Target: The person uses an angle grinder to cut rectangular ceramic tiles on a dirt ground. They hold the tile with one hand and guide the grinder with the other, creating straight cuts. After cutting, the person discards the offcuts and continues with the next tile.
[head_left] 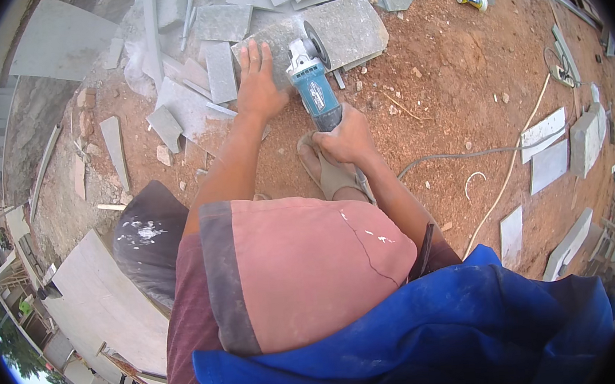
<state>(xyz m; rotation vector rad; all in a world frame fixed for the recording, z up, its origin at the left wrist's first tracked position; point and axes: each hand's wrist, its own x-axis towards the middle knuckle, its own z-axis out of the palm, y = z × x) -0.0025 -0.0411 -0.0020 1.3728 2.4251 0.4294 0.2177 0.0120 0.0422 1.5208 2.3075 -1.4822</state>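
Observation:
My right hand (345, 134) grips the teal angle grinder (316, 92) by its dark rear end. The grinder's disc (315, 43) is over the grey stone slab (363, 30), near its middle; whether it touches cannot be told. My left hand (259, 79) lies on the left part of the same slab, fingers stretched out and slightly apart. A sandalled foot (335, 175) is on the dirt just below the grinder, partly hidden by my right hand and clothing.
Loose slab pieces (223, 22) are piled around the top and left. A grey cord (451, 156) and cream cable (508, 174) cross the dirt (445, 92) at right, near white tiles (548, 169) and a power strip (563, 76). A small container (471, 0) lies at upper right.

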